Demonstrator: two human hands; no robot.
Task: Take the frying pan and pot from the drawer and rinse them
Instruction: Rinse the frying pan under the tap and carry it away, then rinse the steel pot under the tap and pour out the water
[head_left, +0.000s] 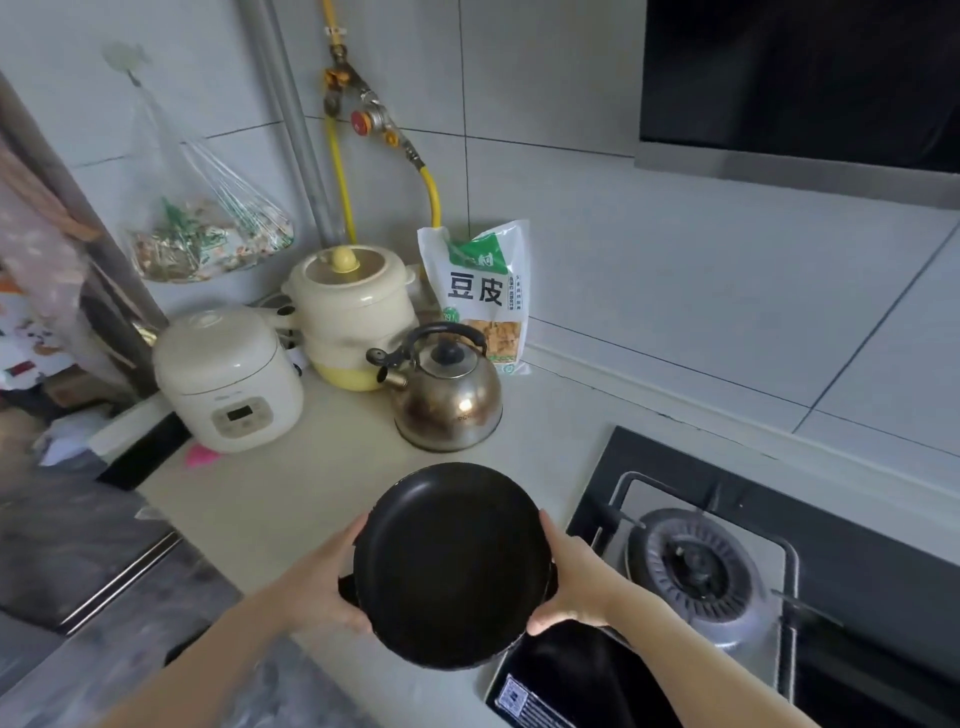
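Hands: left hand (322, 582), right hand (571, 582), fingers curled gripping one black frying pan (447, 561) above counter (291, 483).

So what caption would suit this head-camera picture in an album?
Both hands, left hand and right hand, hold a black frying pan above the counter beside the gas stove.

Both forearms reach forward from the lower edge, bare. The left hand (322, 577) cups the near-left rim of the frying pan (449, 564), fingers curled under it; the right hand (571, 582) does likewise opposite (thumb along the rim), each grip firm.
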